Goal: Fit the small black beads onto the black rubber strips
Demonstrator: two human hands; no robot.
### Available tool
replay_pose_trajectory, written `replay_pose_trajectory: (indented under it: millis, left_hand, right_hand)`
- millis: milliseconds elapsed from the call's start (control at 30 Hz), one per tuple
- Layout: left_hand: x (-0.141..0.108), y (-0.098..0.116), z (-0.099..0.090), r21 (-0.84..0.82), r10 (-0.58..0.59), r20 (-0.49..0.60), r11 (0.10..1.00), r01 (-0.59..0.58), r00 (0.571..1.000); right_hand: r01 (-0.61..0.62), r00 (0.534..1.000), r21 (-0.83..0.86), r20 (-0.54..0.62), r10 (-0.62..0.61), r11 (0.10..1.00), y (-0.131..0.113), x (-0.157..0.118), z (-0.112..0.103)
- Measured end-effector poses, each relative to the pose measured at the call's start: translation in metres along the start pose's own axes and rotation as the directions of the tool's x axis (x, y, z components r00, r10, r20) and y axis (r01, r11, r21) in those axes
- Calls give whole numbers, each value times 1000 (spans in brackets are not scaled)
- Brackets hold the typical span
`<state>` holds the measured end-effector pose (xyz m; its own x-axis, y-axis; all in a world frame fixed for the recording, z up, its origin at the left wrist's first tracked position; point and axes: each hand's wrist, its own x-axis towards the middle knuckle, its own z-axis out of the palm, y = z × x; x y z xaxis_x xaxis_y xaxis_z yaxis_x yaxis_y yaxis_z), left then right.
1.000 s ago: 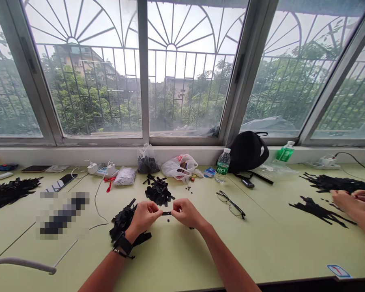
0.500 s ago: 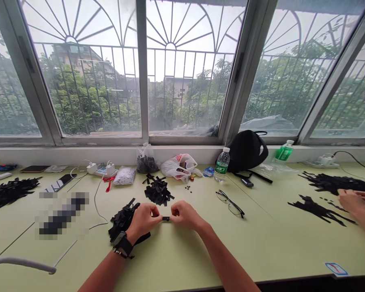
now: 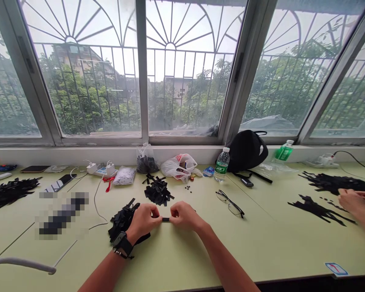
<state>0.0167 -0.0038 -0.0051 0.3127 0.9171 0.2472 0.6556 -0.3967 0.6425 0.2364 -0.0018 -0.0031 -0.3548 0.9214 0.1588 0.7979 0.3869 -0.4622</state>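
Note:
A short black strip (image 3: pixel 166 219), seemingly fabric, is stretched level between my two hands, just above or on the table. My left hand (image 3: pixel 144 221), with a black watch at the wrist, pinches its left end. At the other end, the closed fingers of my right hand (image 3: pixel 184 215) grip it. Beside and partly under my left hand lies a pile of black strips (image 3: pixel 121 221). Another heap of short black strips (image 3: pixel 158 190) sits just beyond both hands. My fingertips hide the ends of the held strip.
Eyeglasses (image 3: pixel 231 204) lie right of my hands on the green table (image 3: pixel 280 251). Small dark pieces (image 3: pixel 187 187), a white plastic bag (image 3: pixel 179 167), a water bottle (image 3: pixel 222 164) and a black bag (image 3: pixel 246 150) stand behind. At right, another person's hands (image 3: pixel 354 200) work over black strips.
The small dark spot seen on the strip's face earlier no longer shows; the strip now looks plain and flatter. My hands stay in nearly the same place.

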Motion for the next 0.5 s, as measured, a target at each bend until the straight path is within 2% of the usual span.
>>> replay_pose_trajectory:
  millis: [500]
  left_hand:
    - [-2,6,-3,43,-26,-4,999,26,1000]
  right_hand:
    - [-12,1000,-39,0,12,999,-5,-1,-2]
